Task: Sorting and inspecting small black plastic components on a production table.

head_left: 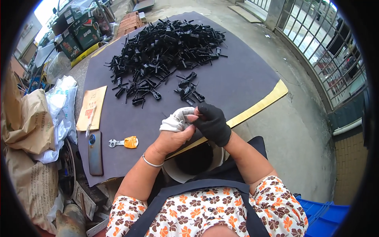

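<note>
My left hand, in a white glove that leaves the fingertips bare, meets my right hand in a black glove at the table's near edge. Fingers of both hands are pinched together. A thin sliver shows between them, too small and covered to name. Just beyond lies a small cluster of black plastic parts. Farther back, a large heap of similar black parts spreads over the grey-covered table. Below my hands, a white bucket with a dark inside stands against the table edge.
On the table's left lie a phone, a metal wrench with yellow tape, and a tan envelope with a pen-like tool on it. Paper sacks crowd the left side. A blue crate sits lower right; a barred fence stands right.
</note>
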Demonstrator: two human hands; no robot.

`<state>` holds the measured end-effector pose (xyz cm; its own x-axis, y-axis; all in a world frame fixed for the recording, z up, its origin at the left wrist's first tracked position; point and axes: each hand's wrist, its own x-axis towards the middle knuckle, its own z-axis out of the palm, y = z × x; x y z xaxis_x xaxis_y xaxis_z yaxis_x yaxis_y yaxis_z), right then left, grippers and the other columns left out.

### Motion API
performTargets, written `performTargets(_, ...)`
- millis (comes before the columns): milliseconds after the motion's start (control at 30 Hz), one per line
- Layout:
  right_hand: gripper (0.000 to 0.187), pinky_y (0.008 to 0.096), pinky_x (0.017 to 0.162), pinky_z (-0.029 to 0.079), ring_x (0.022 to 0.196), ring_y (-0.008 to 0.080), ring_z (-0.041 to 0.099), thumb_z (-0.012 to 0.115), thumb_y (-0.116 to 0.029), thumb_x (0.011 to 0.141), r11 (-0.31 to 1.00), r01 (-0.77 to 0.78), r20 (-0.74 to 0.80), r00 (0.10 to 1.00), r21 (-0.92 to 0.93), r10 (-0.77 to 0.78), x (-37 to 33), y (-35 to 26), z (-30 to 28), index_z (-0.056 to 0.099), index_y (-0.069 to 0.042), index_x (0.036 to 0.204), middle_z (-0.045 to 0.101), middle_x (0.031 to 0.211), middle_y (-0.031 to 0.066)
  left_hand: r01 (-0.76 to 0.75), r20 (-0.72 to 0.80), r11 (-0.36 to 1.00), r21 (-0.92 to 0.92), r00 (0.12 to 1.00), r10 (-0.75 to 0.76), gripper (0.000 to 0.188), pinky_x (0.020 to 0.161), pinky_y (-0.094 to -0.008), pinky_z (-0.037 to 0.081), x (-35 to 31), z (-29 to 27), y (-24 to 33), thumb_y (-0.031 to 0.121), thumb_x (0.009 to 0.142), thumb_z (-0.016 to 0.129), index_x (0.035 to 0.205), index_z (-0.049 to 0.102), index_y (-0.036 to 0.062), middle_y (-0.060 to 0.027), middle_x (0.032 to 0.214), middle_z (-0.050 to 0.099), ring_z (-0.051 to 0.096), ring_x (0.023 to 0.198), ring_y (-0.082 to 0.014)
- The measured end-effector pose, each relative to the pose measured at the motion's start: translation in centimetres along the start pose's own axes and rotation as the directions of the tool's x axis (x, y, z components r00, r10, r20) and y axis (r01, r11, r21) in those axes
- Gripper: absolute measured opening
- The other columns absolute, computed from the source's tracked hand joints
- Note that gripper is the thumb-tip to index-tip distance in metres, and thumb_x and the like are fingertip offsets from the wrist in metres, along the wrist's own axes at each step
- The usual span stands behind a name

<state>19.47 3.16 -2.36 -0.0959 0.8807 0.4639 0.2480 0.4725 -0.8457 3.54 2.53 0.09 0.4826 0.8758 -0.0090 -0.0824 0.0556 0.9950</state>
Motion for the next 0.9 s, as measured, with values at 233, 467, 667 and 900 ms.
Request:
performTargets(233,0.015,0.0322,0.058,0.043,0.058,0.024,0.052,0.059,-0.015,0.085,0.994,-0.085,0.15,0.986,0.073,0.073,0.1,-1.9,-1.2,0.055,-0.001,0.082,0.056,0.069,0.0141,-0.084,-0.202,0.996,0.025,0.975,0.088,0.035,0.054,-0.0173,0.04,-1.0,0.5,0.7,0.002,0.087,0.052,0.122,0.047,0.0023,-0.0031,0.088,0.058,0.046,0.061,-0.003)
performTargets(467,0.02,0.0332,0.062,0.044,0.064,0.0281,0.055,0.053,-0.018,0.089,0.982,-0.19,0.269,0.945,-0.009,0.185,0.1,-2.7,-0.7,0.059,0.001,0.09,0.059,0.075,0.018,-0.275,-0.185,0.837,0.474,0.898,0.399,0.031,0.067,-0.0296,0.048,-1.0,0.3,-0.3,0.002,0.082,0.056,0.113,0.056,-0.0007,-0.0108,0.086,0.061,0.058,0.071,-0.0175)
performTargets(667,0.023,0.0312,0.066,0.045,0.068,0.0185,0.057,0.052,-0.02,0.09,0.961,-0.248,0.229,0.949,0.125,0.216,-0.4,-2.0,0.1,0.06,0.002,0.095,0.063,0.08,0.0164,-0.407,-0.027,0.515,0.754,0.764,0.644,0.032,0.074,-0.0309,0.048,-0.9,0.4,-0.1,-0.003,0.079,0.055,0.111,0.057,-0.0009,-0.0148,0.091,0.061,0.061,0.079,-0.0234)
performTargets(900,0.015,0.0272,0.062,0.045,0.066,0.0132,0.055,0.062,-0.012,0.082,0.969,-0.165,0.25,0.946,-0.186,0.209,-0.2,-4.1,-1.3,0.062,0.0,0.092,0.061,0.075,0.0081,-0.412,-0.212,0.845,0.341,0.842,0.496,0.033,0.065,-0.022,0.045,-1.2,-0.4,-0.6,0.002,0.089,0.051,0.121,0.045,0.0018,-0.0046,0.092,0.056,0.051,0.07,-0.0093)
